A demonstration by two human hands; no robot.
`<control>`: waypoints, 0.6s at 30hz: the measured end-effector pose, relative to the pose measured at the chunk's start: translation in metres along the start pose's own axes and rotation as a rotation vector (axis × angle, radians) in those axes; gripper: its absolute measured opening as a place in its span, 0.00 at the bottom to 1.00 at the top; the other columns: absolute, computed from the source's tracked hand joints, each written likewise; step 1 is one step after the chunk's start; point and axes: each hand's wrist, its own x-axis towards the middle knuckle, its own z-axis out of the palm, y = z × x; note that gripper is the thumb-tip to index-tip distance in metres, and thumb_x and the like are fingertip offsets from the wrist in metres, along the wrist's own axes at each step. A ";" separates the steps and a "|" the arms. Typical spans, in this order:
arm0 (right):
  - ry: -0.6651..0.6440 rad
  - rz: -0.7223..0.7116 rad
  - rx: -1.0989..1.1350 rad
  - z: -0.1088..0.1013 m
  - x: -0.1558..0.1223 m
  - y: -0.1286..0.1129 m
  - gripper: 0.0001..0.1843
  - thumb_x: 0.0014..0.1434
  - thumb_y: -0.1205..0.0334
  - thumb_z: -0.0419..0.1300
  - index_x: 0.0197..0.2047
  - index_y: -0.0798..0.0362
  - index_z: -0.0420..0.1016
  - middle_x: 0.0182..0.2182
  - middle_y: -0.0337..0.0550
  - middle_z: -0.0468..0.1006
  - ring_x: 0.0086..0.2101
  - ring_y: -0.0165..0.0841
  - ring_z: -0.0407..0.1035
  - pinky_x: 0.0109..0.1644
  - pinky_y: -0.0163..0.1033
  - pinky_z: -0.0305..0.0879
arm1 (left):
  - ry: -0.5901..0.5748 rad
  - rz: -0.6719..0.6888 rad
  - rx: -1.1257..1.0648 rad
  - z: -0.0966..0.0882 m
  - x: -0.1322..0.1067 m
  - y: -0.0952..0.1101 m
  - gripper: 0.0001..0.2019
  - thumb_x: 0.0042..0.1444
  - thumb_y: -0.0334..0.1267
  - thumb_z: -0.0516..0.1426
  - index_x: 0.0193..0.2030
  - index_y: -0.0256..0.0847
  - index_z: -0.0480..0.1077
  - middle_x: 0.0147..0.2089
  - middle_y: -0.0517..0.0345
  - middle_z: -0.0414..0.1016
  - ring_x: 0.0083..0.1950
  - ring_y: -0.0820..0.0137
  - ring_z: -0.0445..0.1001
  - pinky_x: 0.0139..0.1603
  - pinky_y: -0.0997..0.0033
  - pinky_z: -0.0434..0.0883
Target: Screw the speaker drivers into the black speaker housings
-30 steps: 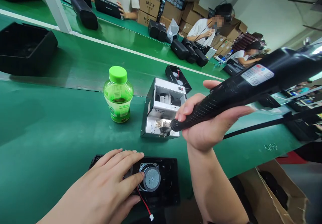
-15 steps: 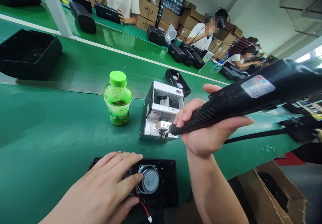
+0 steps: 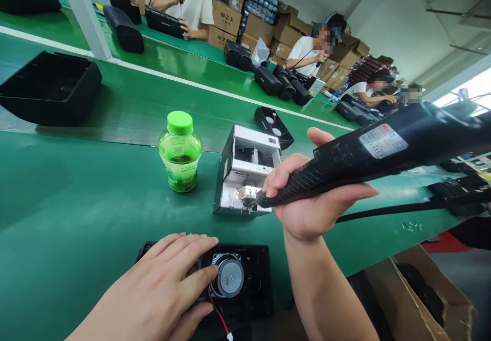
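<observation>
My right hand (image 3: 307, 205) is wrapped round a black electric screwdriver (image 3: 345, 157) with a label on its side. Its tip meets the front of a silver and black screw feeder (image 3: 253, 169), at the small metal block. Below, my left hand (image 3: 164, 279) lies with fingers stretched over a black speaker panel (image 3: 257, 264), covering the panel's left part. Its index fingertip touches the edge of a round speaker driver (image 3: 230, 275) set in the panel. A red and black wire with a white plug (image 3: 229, 336) trails from under this hand.
A green-capped bottle (image 3: 180, 152) stands left of the feeder. Black speaker housings (image 3: 53, 90) sit along the green bench (image 3: 95, 198). Behind the feeder lies another panel (image 3: 274, 126) with drivers. Co-workers (image 3: 184, 3) work across the bench. An open carton (image 3: 433, 290) stands lower right.
The view has shifted slightly. Both my hands keep their places, the screwdriver tip staying at the feeder. A moving part inside the feeder's window has changed position. Across the bench, a co-worker's screwdriver hand is lower.
</observation>
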 end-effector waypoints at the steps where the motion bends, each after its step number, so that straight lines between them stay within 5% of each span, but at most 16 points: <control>1: 0.002 -0.003 0.003 0.000 0.000 0.000 0.40 0.82 0.15 0.57 0.65 0.41 0.86 0.24 0.31 0.77 0.16 0.33 0.67 0.19 0.39 0.66 | -0.004 0.000 0.003 0.000 0.000 0.000 0.11 0.82 0.44 0.64 0.61 0.59 0.91 0.78 0.60 0.90 0.72 0.55 0.89 0.78 0.49 0.84; 9: -0.060 0.105 0.144 -0.007 0.001 0.003 0.34 0.83 0.21 0.63 0.68 0.38 0.90 0.25 0.30 0.80 0.16 0.31 0.69 0.19 0.35 0.70 | 0.061 0.055 0.048 0.006 -0.002 -0.005 0.16 0.83 0.40 0.59 0.60 0.58 0.90 0.77 0.59 0.90 0.72 0.57 0.89 0.78 0.51 0.82; 14: -0.087 0.199 0.240 -0.017 -0.019 -0.042 0.33 0.75 0.25 0.78 0.69 0.39 0.95 0.27 0.34 0.85 0.19 0.34 0.75 0.23 0.39 0.79 | 0.078 0.051 0.033 0.004 0.001 -0.002 0.18 0.86 0.40 0.57 0.52 0.59 0.90 0.78 0.65 0.90 0.74 0.61 0.87 0.83 0.55 0.76; 18: -0.089 0.260 0.267 -0.010 -0.044 -0.072 0.35 0.82 0.20 0.66 0.69 0.38 0.95 0.26 0.36 0.85 0.20 0.35 0.76 0.25 0.40 0.79 | 0.011 0.009 0.029 -0.003 0.005 0.003 0.19 0.80 0.31 0.58 0.45 0.57 0.88 0.77 0.64 0.91 0.76 0.60 0.86 0.83 0.53 0.73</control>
